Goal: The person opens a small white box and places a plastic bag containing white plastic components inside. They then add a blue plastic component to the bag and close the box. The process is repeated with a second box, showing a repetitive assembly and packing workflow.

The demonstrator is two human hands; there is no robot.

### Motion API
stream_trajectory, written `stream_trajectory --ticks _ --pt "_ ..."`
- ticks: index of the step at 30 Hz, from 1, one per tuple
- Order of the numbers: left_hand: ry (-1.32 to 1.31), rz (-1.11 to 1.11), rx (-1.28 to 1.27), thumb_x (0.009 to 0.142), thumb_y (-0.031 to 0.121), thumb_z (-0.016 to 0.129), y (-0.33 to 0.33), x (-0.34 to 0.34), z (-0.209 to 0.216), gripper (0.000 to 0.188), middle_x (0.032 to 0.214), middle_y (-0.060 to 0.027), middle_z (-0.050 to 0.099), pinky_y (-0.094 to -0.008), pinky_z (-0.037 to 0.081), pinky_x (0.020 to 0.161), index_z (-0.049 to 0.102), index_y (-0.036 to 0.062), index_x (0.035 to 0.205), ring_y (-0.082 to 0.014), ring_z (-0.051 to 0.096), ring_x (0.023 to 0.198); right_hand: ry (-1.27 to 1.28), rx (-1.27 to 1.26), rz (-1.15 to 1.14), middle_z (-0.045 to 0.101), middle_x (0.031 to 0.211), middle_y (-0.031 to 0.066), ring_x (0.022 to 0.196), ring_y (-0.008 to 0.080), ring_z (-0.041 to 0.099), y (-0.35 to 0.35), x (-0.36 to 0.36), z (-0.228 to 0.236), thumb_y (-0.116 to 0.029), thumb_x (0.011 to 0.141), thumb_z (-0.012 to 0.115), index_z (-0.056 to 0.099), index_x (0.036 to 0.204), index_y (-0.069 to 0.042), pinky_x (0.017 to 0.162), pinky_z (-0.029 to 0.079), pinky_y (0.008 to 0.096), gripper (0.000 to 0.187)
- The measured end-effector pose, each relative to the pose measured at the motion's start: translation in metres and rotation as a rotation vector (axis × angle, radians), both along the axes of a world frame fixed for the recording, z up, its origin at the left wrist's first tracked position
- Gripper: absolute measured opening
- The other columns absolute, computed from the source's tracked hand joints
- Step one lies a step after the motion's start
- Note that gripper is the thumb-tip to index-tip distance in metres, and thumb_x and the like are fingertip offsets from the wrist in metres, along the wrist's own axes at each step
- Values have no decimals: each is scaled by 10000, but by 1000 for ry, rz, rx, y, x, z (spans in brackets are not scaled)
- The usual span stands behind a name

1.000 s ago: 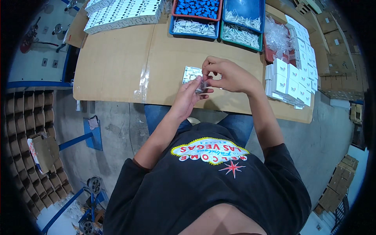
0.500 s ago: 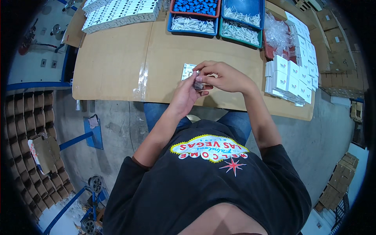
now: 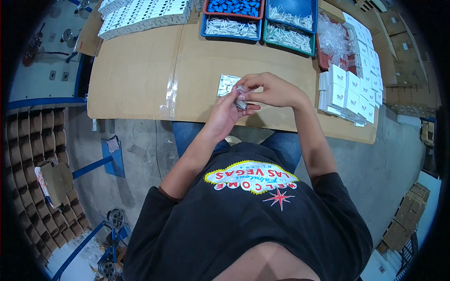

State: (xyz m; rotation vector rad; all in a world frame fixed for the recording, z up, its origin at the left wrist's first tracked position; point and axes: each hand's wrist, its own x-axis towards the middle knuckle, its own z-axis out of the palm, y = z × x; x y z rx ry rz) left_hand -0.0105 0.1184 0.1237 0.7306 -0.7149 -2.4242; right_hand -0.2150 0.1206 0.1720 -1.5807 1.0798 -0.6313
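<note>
A small clear plastic bag with something whitish inside sits between my two hands, above the front part of the table. My left hand grips its left side, palm partly turned up. From the right, my right hand pinches the upper part of the bag between thumb and fingers. Just beyond my fingers a white square plate with cut-outs lies on the cardboard, its right edge covered by my right hand. What exactly the bag contains is too small to make out.
Cardboard covers the table. Along the far side stand a red tray of blue pieces, a blue tray of white pieces and a green tray. White boxes are stacked at right, beside crumpled clear bags. More white pieces stand far left.
Both hands have shifted slightly right, staying together. The clear bag shows more between my fingers, and more of the white plate is uncovered.
</note>
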Motion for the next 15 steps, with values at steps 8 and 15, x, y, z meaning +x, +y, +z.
stream_trajectory --ticks 8,15 --pt "-3 -20 -21 1105 410 379 -2 0 -4 454 1208 -100 656 -346 539 865 543 45 1319 -265 698 1058 -15 70 -45 691 1195 107 950 156 616 -1 -2 -4 -187 990 649 709 937 26 858 494 332 227" --pt "-20 11 -25 1099 386 415 -2 -1 -11 405 1162 -93 683 -316 509 810 568 66 1294 -166 649 867 -164 142 -105 700 1148 100 923 145 648 -2 -3 -7 -184 1005 630 705 1042 20 857 543 318 220"
